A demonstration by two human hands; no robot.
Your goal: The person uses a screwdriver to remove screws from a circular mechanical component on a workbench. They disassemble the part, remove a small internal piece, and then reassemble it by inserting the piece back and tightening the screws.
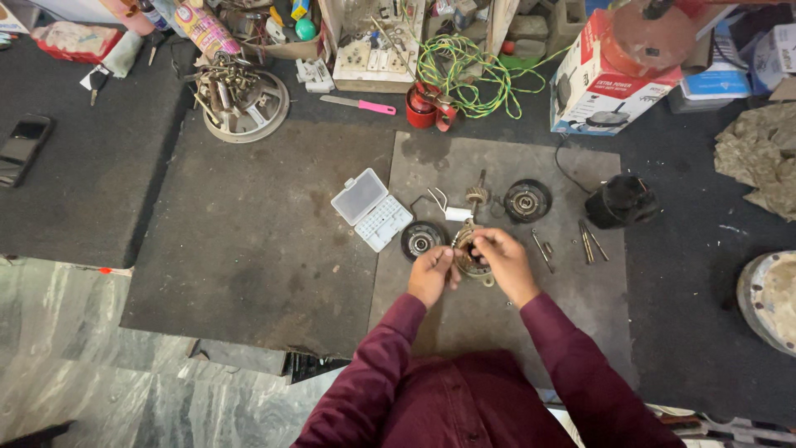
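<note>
Now, hands: both meet over the mat (497, 332), close together.
Left hand (432, 275): fingers curled, steadying the edge of the motor part (473, 259).
Right hand (506, 261): bent over the top, fingertips pinching it.
Motor part: round coil ring, low over the mat, between both hands.
Nearby: two black caps (422, 240) (527, 201), screws (590, 243), an open white box (372, 209), laid within reach.
</note>
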